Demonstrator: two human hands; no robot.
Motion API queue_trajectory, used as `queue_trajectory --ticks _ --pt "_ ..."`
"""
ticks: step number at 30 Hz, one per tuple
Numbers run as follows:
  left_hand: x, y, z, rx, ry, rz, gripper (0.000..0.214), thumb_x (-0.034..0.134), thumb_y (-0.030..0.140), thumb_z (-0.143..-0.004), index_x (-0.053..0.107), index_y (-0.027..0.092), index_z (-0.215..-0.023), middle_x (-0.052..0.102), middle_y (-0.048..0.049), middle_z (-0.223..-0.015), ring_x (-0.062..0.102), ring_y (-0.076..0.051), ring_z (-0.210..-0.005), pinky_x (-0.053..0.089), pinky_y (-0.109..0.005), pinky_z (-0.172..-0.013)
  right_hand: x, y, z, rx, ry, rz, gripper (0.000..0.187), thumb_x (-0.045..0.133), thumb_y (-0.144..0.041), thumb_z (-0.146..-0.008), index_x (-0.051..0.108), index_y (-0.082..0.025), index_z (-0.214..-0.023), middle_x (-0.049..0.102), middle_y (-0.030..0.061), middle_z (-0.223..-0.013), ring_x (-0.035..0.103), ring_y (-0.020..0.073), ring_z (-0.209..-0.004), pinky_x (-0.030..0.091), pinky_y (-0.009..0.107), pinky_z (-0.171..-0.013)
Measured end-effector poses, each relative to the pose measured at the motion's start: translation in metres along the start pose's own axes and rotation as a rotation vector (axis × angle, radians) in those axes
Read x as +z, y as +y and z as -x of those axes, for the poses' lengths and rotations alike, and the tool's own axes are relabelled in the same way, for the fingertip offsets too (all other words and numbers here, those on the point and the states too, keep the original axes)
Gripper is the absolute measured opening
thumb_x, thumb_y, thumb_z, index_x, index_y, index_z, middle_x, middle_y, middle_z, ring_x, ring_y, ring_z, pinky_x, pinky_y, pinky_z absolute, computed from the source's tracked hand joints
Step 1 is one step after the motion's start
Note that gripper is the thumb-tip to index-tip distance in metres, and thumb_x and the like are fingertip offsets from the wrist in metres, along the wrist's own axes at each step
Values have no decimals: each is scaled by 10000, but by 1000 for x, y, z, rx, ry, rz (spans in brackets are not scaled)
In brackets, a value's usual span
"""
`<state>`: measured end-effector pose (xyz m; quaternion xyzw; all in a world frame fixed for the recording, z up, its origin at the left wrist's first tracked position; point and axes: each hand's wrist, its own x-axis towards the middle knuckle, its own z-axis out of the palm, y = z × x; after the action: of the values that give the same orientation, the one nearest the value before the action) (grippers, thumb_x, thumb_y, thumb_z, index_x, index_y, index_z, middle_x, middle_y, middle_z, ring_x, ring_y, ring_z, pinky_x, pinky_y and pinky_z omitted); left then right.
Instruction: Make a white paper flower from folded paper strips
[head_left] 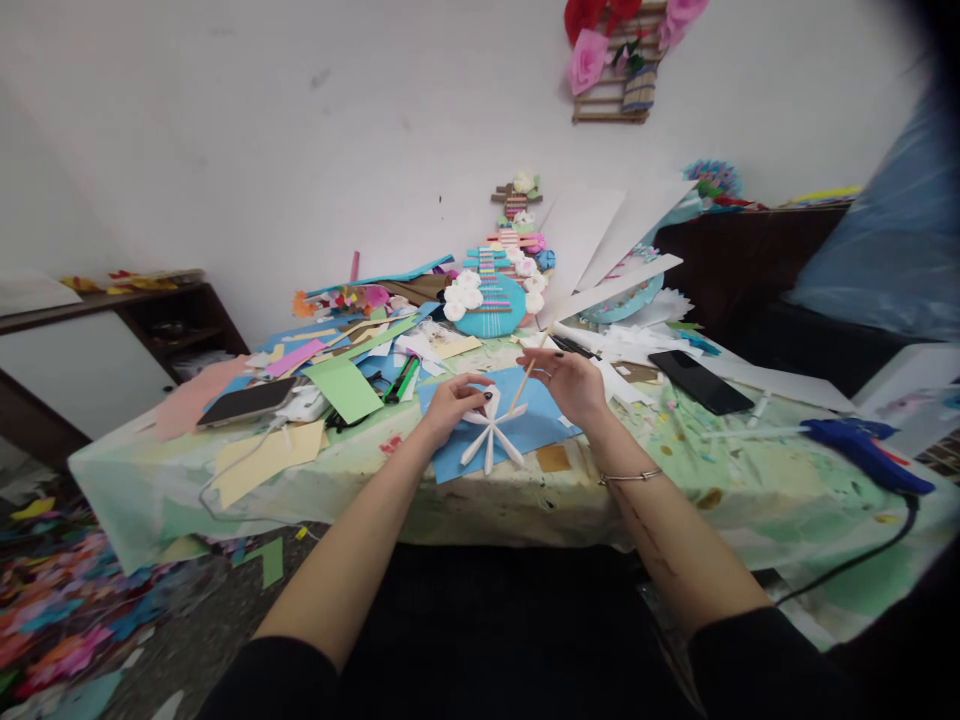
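A white paper flower with several narrow folded petals is over a blue paper sheet at the table's front. My left hand pinches one of its upper petals between thumb and fingers. In my right hand a thin wooden stick is gripped near its upper part, slanting down to the left. The stick's lower end meets the flower by a right-hand petal; whether it presses on the paper I cannot tell.
A blue glue gun with its cord lies at the right, near a black phone. On the left are another phone, a green cutter and paper scraps. Behind stands a turquoise paper instrument with white flowers.
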<state>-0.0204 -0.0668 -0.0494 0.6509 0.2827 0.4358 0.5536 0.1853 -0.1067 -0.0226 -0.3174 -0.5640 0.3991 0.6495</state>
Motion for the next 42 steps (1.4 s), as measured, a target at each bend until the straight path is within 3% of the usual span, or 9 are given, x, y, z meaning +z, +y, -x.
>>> queue_trajectory --ticks 3,5,9,12,15,19,23,30,42 --pt "0 -2 -1 -11 20 -2 307 728 275 -607 678 126 -871 636 -11 -600 572 -119 -522 421 -234 -542 1 6 -1 28 30 136 249 598 -413 -708 598 -164 -702 631 55 -677 577 161 -644 474 313 -675" --pt "0 -4 -2 -27 40 1 299 743 279 -589 687 120 -836 641 -15 -608 566 -118 -522 416 -235 -535 1 10 -2 11 -36 253 237 655 -386 -674 556 -175 -721 598 16 -640 547 127 -585 467 280 -624" --pt "1 -4 -4 -65 92 44 300 762 267 -557 689 117 -807 636 -10 -574 556 -120 -502 419 -243 -525 3 12 1 -21 -217 422 168 505 -286 -780 482 -206 -925 655 13 -773 581 115 -572 474 272 -601" --pt "1 -2 -3 -75 103 64 304 756 243 -553 697 113 -821 635 -11 -561 551 -121 -489 420 -245 -516 1 10 4 -75 -215 649 285 414 -164 -792 453 -243 -1064 681 1 -850 574 107 -548 459 263 -601" --pt "2 0 -3 -82 88 75 308 742 226 -558 707 109 -841 636 -12 -558 546 -114 -483 410 -232 -502 -2 9 5 -146 -201 860 425 400 -72 -762 506 -257 -1129 699 2 -875 574 121 -581 446 277 -656" --pt "1 0 -2 -67 82 74 285 725 210 -563 716 113 -831 628 -9 -542 530 -104 -470 389 -218 -484 -5 12 3 -178 -251 1024 279 467 -120 -788 672 -226 -943 713 29 -845 620 176 -720 434 294 -707" --pt "0 -3 -3 -57 79 60 267 711 217 -581 714 113 -826 636 -19 -550 539 -108 -481 384 -217 -491 -4 16 2 -160 -265 1069 289 462 -118 -795 708 -212 -914 711 29 -764 632 185 -707 436 287 -692" --pt "-1 -7 -4 -43 89 53 274 696 258 -614 700 102 -839 631 -16 -529 538 -113 -465 378 -222 -489 -4 20 1 -229 -258 1100 391 419 -9 -724 707 -180 -924 713 45 -821 647 194 -785 449 274 -717" --pt "1 -2 -2 -6 102 -15 275 703 292 -631 708 100 -826 625 -14 -517 514 -98 -459 351 -206 -477 -2 17 4 -240 -259 1116 336 470 -36 -740 705 -183 -931 718 47 -861 638 169 -759 440 251 -691"
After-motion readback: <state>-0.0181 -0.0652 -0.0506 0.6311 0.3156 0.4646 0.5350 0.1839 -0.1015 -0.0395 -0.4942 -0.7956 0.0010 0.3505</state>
